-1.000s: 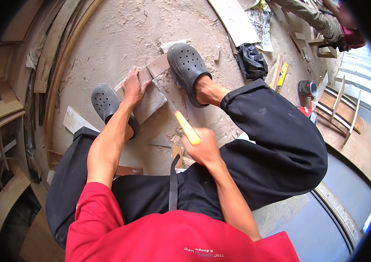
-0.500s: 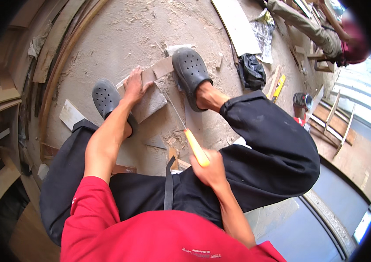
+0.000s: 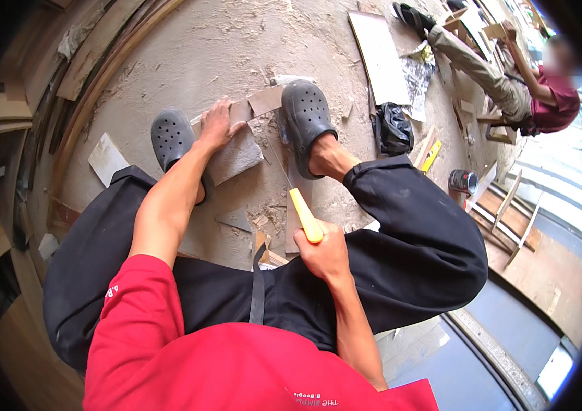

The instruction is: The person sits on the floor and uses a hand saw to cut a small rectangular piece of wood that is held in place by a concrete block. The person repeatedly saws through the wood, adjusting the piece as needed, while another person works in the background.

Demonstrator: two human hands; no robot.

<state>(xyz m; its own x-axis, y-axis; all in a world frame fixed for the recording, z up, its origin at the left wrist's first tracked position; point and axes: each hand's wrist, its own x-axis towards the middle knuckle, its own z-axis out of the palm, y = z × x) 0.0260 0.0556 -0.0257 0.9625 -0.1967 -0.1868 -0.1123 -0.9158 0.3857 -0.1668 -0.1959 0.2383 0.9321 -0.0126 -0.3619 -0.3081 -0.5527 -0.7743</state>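
Note:
My right hand (image 3: 323,252) is wrapped round the yellow handle of a handsaw (image 3: 306,218), in front of my lap. Its thin blade points away and left, its tip beside a pale block (image 3: 238,159). My left hand (image 3: 217,126) lies spread on a narrow wooden strip (image 3: 265,101) across the block's far side, thumb out to the right. The strip's right end reaches my right clog (image 3: 307,113); my left clog (image 3: 172,137) is beside the left hand. Whether the blade touches the wood cannot be made out.
Wood offcuts (image 3: 261,241) and sawdust litter the floor. Boards (image 3: 95,61) lean along the left. To the right are a white panel (image 3: 378,58), a black plastic bag (image 3: 394,129), a yellow level (image 3: 431,157) and a can (image 3: 463,181). Another person (image 3: 555,96) sits at far right.
My right hand and the saw have shifted slightly, with the handle a little nearer me. My left hand stays on the strip. The view has swung slightly, showing more of the other person.

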